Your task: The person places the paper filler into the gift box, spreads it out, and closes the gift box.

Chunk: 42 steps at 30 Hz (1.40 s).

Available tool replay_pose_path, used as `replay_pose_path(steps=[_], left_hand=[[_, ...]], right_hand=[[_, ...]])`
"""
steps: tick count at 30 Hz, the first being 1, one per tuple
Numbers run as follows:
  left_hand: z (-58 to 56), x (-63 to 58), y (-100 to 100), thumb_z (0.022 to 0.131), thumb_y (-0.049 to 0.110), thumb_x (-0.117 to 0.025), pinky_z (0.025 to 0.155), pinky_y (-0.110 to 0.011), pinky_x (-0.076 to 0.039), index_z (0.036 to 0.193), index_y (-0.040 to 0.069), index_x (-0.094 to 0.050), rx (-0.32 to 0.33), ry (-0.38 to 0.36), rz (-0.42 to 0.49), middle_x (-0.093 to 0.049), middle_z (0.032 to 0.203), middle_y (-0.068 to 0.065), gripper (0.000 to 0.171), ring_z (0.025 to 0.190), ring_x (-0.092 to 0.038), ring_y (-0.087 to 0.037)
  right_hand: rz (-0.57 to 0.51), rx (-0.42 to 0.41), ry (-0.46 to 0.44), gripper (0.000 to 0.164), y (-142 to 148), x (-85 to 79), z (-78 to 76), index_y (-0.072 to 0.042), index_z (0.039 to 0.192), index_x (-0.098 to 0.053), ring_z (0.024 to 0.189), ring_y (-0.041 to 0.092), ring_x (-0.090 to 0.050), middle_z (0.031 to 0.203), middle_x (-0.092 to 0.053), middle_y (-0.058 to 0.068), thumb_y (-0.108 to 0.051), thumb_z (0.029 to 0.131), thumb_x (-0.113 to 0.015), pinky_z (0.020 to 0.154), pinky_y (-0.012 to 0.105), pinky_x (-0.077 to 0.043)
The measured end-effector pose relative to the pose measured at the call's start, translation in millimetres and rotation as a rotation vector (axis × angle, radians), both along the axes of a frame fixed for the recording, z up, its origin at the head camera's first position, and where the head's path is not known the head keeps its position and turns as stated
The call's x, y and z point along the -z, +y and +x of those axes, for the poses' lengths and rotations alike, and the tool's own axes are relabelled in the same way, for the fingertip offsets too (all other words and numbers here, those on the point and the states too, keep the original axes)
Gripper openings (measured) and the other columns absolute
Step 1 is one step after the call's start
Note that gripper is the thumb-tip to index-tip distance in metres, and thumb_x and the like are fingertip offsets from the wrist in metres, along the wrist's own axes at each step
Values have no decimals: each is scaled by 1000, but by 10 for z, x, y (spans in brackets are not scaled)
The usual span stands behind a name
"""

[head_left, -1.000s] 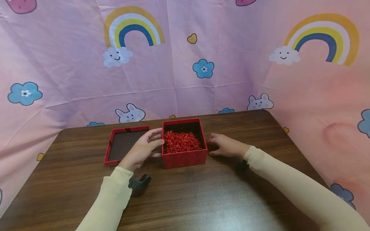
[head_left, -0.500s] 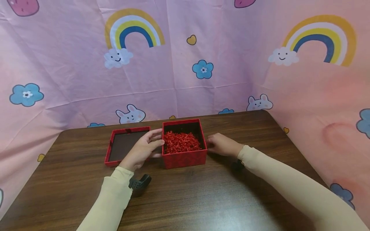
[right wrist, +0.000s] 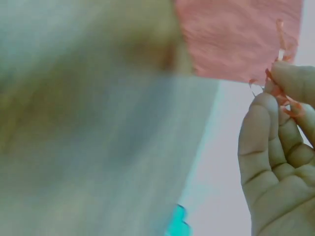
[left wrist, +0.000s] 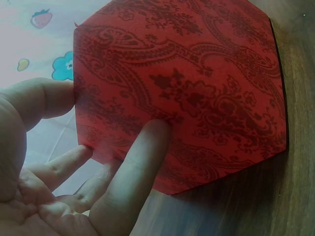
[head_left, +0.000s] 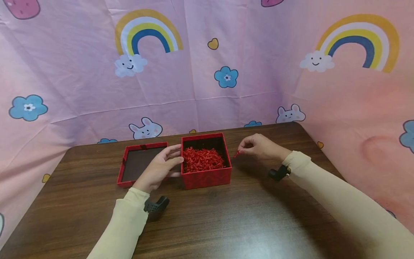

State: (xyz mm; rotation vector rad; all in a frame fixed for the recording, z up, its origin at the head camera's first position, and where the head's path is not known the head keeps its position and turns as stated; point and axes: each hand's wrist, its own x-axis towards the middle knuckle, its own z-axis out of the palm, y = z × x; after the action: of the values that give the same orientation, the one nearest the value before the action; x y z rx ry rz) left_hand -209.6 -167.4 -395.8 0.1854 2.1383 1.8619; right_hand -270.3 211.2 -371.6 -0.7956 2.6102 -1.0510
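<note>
A red patterned gift box (head_left: 207, 180) stands without its lid on the table, filled with red shredded paper (head_left: 203, 160). My left hand (head_left: 158, 167) rests against the box's left side, its fingers fairly straight. In the left wrist view, the fingertips (left wrist: 156, 129) touch the patterned wall. Off the box's right side, my right hand (head_left: 260, 146) is raised above the table. Between thumb and fingers it pinches a small tuft of paper shreds (head_left: 236, 154). The right wrist view shows these thin curled strips (right wrist: 279, 96) close up.
The red box lid (head_left: 124, 183) lies with its dark inside up, left of the box and partly behind the left hand. Brown wood-grain table (head_left: 200, 223) spreads in front. A pink printed cloth (head_left: 207, 86) hangs behind and along the right side.
My right hand went in beside the box's right side, then rose and drew back to the right with pinched paper shreds. The left hand and box stay put.
</note>
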Motion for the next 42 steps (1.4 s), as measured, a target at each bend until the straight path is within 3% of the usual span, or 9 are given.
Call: replay_pose_path(steps=[6,9,13,19,23,27,31,37,42], left_hand=[[4,-10,-4,103,22,-65,89,-46,-61,162,11,-29,3,6,-10,-36,161,-20,70,142,-46,-41],[8,-12,1,104,22,-64,89,-45,-61,162,11,-29,4,9,-13,-36,161,-20,69,141,-46,-41],[5,0,2,104,22,-64,88,-44,-61,162,11,-29,4,10,-10,-35,162,-20,69,141,-46,-41],[7,8,-18,103,21,-64,89,-45,-61,162,11,-30,5,16,-2,-37,161,-19,69,141,-47,-41],[-5,22,-21,103,21,-64,89,-45,-61,161,11,-30,4,13,3,-37,161,-19,69,140,-47,-40],[-15,35,-22,103,21,-65,88,-45,-61,161,12,-31,-1,5,6,-37,161,-19,68,140,-48,-40],[-15,39,-21,103,19,-65,88,-46,-61,161,12,-32,-2,5,14,-37,160,-19,67,141,-47,-40],[-18,29,-22,102,19,-65,88,-46,-61,161,10,-32,-7,6,7,-38,160,-19,68,141,-47,-40],[-20,28,-20,103,21,-65,88,-48,-61,160,12,-32,-6,-4,2,-39,160,-18,67,140,-48,-41]], right_hand=[[21,19,109,8,-29,-420,-40,-13,99,-78,85,17,-57,96,-76,-2,-19,99,-72,72,32,-48],[7,8,136,9,-145,-610,-52,-11,99,-78,85,18,-60,96,-76,2,-18,99,-72,72,31,-48],[7,-26,191,8,-385,-744,-64,-10,99,-78,85,16,-62,94,-76,4,-17,97,-74,75,30,-52],[29,-138,233,5,-786,-669,-72,-9,97,-78,84,13,-67,91,-75,0,-13,97,-74,77,30,-57],[70,-181,214,4,-952,-501,-64,-12,98,-77,84,11,-65,94,-74,-2,-13,97,-74,74,26,-56],[93,-214,160,13,-1012,-396,-33,-12,110,-76,87,12,-66,103,-74,-1,-15,97,-74,75,26,-57],[100,-225,136,28,-981,-422,-18,-9,125,-72,94,15,-67,115,-73,3,-18,98,-73,82,31,-59],[84,-198,259,29,-995,-545,0,-8,126,-71,107,22,-66,120,-70,9,-17,99,-72,90,37,-59],[155,-375,286,33,-1179,-480,120,-12,131,-69,119,19,-63,127,-68,2,-19,99,-72,103,37,-53]])
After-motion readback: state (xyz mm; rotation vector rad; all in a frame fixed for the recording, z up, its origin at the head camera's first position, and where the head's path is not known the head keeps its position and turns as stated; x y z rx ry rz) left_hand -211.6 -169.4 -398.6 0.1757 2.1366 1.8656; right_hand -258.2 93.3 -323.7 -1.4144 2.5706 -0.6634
